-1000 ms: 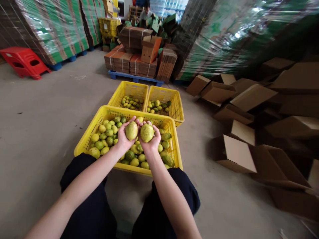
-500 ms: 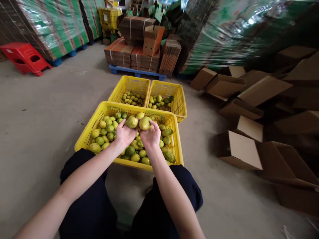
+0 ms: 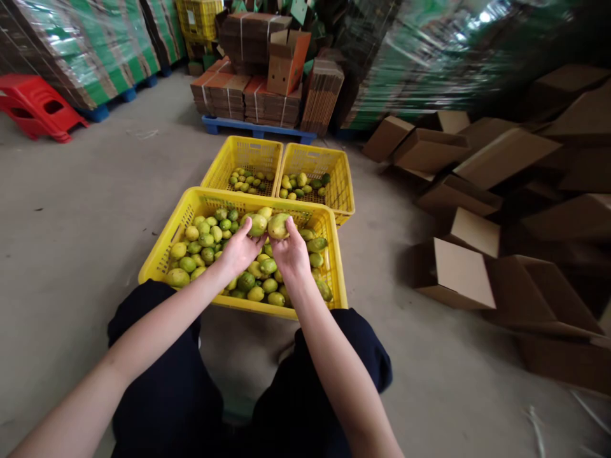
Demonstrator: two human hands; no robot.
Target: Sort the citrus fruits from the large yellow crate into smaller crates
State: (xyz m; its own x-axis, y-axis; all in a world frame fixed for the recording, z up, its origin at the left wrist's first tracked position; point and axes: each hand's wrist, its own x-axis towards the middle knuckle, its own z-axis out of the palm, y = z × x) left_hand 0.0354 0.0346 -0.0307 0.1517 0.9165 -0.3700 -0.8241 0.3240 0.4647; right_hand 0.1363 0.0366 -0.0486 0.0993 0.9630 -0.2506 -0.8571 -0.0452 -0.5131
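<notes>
My left hand (image 3: 240, 250) is closed around a yellow-green lemon (image 3: 258, 225), thumb on its near side. Beside it, my right hand (image 3: 290, 252) grips another lemon (image 3: 277, 226), its thumb resting on top. The two fruits are held close together above a large yellow plastic crate (image 3: 165, 245). Many green and yellow lemons (image 3: 207, 240) lie in that crate, some of them hidden under my hands and wrists.
Behind the large crate stand two smaller yellow crates, a left one (image 3: 214, 166) and a right one (image 3: 344, 184), with some lemons in each. Open cardboard boxes (image 3: 465, 273) lie on the right. A red stool (image 3: 41, 108) and flattened cartons on a blue pallet (image 3: 258, 130) are farther back.
Both hands have turned slightly, fingers and thumbs closing more over the lemons they hold. The whole view has shifted a little, so the crates appear slightly higher and farther left.
</notes>
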